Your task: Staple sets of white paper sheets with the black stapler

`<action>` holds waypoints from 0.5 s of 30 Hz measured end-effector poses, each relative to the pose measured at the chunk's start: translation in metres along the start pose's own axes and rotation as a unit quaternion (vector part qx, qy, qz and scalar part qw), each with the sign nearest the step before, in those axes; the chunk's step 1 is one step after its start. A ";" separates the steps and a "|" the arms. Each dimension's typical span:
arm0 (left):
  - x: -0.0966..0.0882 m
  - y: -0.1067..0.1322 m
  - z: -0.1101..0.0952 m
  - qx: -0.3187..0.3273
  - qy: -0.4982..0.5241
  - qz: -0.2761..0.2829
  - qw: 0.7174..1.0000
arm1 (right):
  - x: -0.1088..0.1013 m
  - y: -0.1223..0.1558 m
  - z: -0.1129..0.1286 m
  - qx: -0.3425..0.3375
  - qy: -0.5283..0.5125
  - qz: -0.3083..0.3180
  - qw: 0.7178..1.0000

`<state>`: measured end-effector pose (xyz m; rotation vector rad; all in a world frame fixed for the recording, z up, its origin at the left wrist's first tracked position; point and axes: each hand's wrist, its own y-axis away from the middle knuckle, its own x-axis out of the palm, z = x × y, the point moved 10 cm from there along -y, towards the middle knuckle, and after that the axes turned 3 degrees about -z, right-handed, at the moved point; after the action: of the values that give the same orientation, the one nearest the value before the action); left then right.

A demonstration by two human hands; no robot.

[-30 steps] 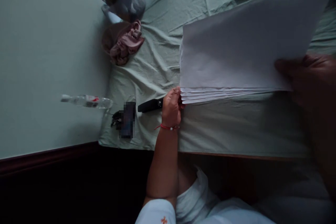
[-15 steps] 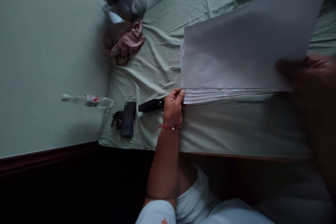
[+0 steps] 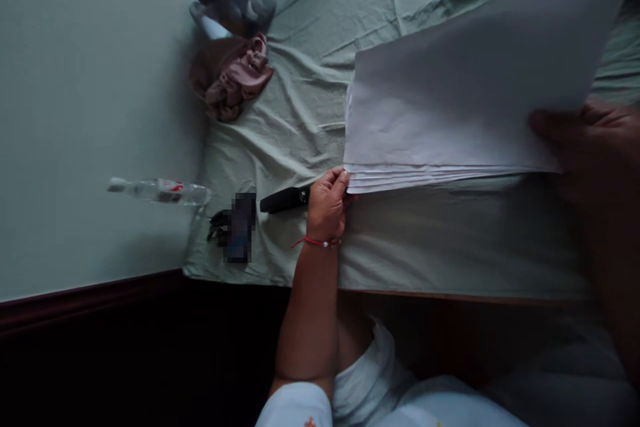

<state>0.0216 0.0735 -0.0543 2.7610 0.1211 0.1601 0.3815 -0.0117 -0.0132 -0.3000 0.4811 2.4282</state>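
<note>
Left hand (image 3: 325,208) pinches the paper sheets (image 3: 450,100) at one corner, right hand (image 3: 597,143) gripping their other end!

White paper sheets (image 3: 450,107), pale green cloth (image 3: 450,240), pink fabric (image 3: 243,80), red bracelet (image 3: 314,241)

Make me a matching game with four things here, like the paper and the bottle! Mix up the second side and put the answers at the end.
1. paper
2. bottle
3. cloth
4. bracelet

A. pink and bunched up
B. red and thin
C. held by the left hand and right hand
D. see-through

Pairs: 1-C, 2-D, 3-A, 4-B
</note>
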 end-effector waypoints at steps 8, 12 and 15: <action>0.000 0.000 -0.001 0.004 0.008 0.022 1.000 | -0.001 0.003 -0.007 0.067 -0.068 -0.028 0.995; -0.001 0.000 -0.003 0.018 0.017 0.021 0.999 | -0.001 0.000 -0.007 0.039 -0.067 -0.020 0.997; -0.002 0.001 -0.004 0.019 0.019 0.018 0.999 | 0.000 0.001 -0.008 0.046 -0.059 -0.020 0.997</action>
<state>0.0194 0.0736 -0.0507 2.8007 0.0846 0.2227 0.3816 -0.0162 -0.0198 -0.1242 0.5285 2.3613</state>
